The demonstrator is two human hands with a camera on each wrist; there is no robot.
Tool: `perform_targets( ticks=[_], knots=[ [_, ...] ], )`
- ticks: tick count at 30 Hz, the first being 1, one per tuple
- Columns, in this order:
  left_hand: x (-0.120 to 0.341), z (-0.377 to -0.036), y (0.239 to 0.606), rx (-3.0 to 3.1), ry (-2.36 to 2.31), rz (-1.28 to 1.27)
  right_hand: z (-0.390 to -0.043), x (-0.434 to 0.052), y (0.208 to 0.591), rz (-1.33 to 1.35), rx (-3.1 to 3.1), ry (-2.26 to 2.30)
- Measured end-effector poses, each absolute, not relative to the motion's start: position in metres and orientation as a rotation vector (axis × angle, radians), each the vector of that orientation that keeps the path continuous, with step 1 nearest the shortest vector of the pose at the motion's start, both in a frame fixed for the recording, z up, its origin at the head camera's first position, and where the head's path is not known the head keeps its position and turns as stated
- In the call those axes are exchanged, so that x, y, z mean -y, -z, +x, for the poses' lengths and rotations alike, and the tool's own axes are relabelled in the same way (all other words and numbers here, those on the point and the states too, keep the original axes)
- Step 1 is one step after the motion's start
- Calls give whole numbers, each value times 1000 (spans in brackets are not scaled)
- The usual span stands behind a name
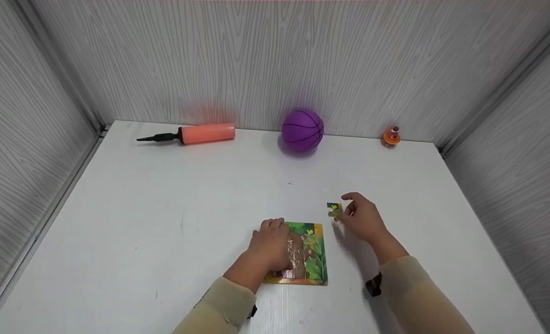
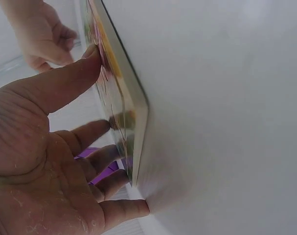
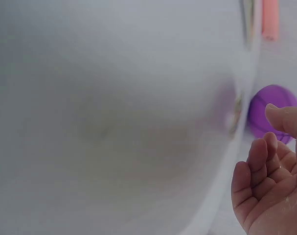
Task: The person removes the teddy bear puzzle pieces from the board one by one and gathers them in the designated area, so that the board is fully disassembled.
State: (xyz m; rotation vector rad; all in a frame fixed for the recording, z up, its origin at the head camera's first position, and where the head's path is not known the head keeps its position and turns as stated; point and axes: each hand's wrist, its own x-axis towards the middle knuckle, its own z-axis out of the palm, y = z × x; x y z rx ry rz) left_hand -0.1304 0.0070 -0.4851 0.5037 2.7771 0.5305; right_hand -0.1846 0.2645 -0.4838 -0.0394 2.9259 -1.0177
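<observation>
Puzzle board point(image 1: 309, 253) lies flat near the front edge of the white table point(image 1: 163, 208) in the head view, its left half hidden under the left hand point(image 1: 271, 248), which rests on it with fingers spread. A loose puzzle piece point(image 1: 334, 210) sits just beyond the board's far right corner, at the fingertips of the right hand point(image 1: 363, 218); whether they pinch it I cannot tell. The left wrist view shows straight fingers point(image 2: 75, 73) pressing the board point(image 2: 124, 98), seen edge-on. The right wrist view is blurred: relaxed, empty-looking fingers point(image 3: 258, 166), a purple ball point(image 3: 270, 110) behind.
</observation>
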Motion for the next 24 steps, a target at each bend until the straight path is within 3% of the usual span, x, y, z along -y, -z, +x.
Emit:
perform_targets(
  ticks=[10,24],
  knots=[
    [-4,-131,486,-2771,-533,507,-156,-211,469,-199,-2863,1000],
    [-1,-131,487,-2784,-530,497,-140,-183,484,-116,-2783,741]
  ],
)
